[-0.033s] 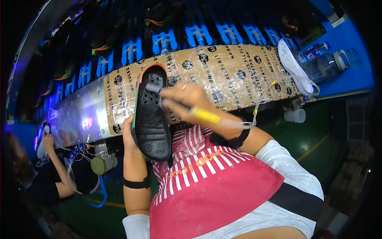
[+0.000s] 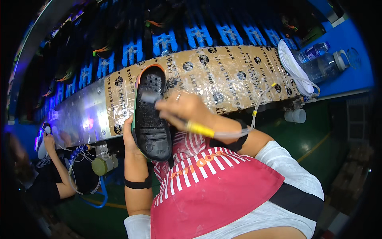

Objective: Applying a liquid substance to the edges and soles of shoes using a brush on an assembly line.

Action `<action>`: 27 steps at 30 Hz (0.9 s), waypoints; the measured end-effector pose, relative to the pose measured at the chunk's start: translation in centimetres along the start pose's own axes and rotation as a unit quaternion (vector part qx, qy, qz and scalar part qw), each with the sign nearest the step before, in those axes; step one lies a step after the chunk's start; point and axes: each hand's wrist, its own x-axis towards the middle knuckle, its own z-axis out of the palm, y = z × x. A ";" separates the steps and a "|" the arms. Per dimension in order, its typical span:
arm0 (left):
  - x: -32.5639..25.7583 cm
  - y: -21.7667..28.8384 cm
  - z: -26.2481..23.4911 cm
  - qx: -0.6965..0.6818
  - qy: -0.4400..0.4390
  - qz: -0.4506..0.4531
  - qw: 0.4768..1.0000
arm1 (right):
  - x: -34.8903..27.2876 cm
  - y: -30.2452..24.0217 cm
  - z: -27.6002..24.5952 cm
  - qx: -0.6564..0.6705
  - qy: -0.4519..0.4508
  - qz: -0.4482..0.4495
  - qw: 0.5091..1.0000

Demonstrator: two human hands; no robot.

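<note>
Head-worn fisheye, facing down, close range

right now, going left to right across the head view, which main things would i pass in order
Co-worker's hand → olive-green canister → left hand → black sole → right hand → white sole → large clear bottle.

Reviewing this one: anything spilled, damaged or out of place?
Mild mess only: whitish smears on the cardboard cover and red apron look like stray residue. The black sole in the left hand shows no evident damage; the brush-like tool is blurred.
</note>
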 end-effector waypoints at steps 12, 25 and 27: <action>-2.5 2.4 0.0 0.005 0.206 0.276 0.939 | 1.1 -0.5 -2.7 0.132 -0.019 0.126 0.983; -4.3 5.3 -1.1 0.292 0.255 0.549 0.740 | 0.8 1.4 -2.6 0.132 -0.011 0.182 0.974; -5.3 7.1 -0.7 0.238 0.246 0.595 0.727 | 0.8 1.6 -2.7 0.118 -0.030 0.190 0.974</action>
